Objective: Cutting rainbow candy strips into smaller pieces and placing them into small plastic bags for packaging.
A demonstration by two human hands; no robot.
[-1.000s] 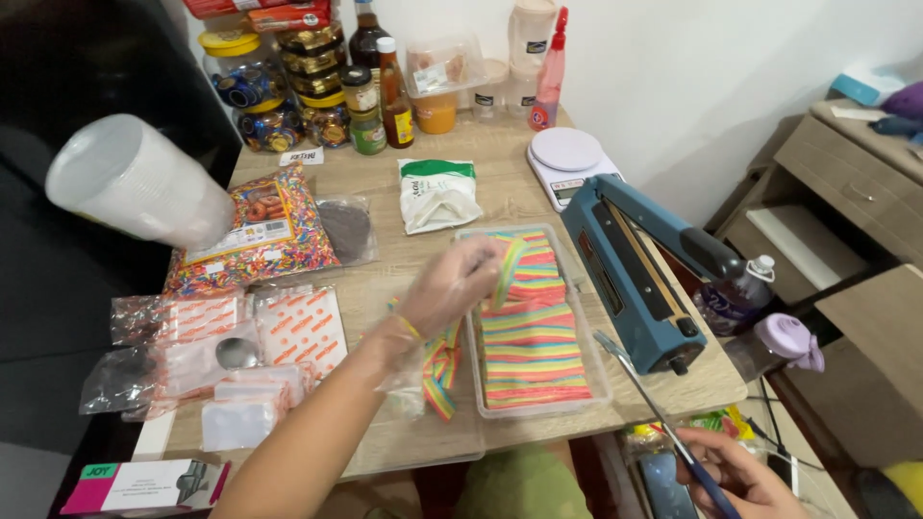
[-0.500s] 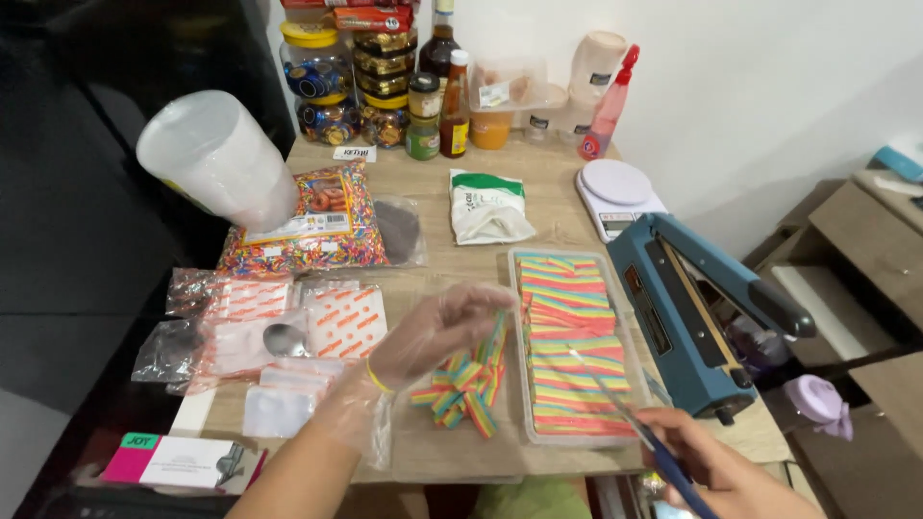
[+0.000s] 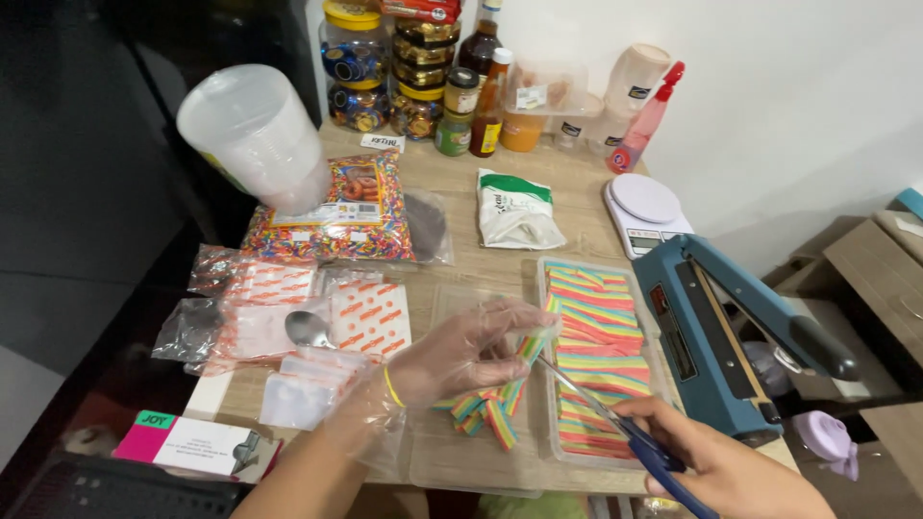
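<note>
Scissors with blue handles (image 3: 615, 423) are sitting clamped in the bare right hand (image 3: 716, 461), blades parted at a rainbow-striped sour candy strip (image 3: 524, 360). That strip is being pinched by the left hand (image 3: 461, 351), gloved in clear plastic, over a clear lid on the wooden table (image 3: 577, 207). Just beyond, a clear tray of rainbow candy (image 3: 596, 336) is lying beside a blue heat sealer (image 3: 721, 327).

A thin, glossy clear plastic glove wraps my left hand (image 3: 461, 351). My scissors (image 3: 615, 432) have shiny metal blades and blue plastic handles. The pale wooden table (image 3: 567, 192) looks matt.
</note>
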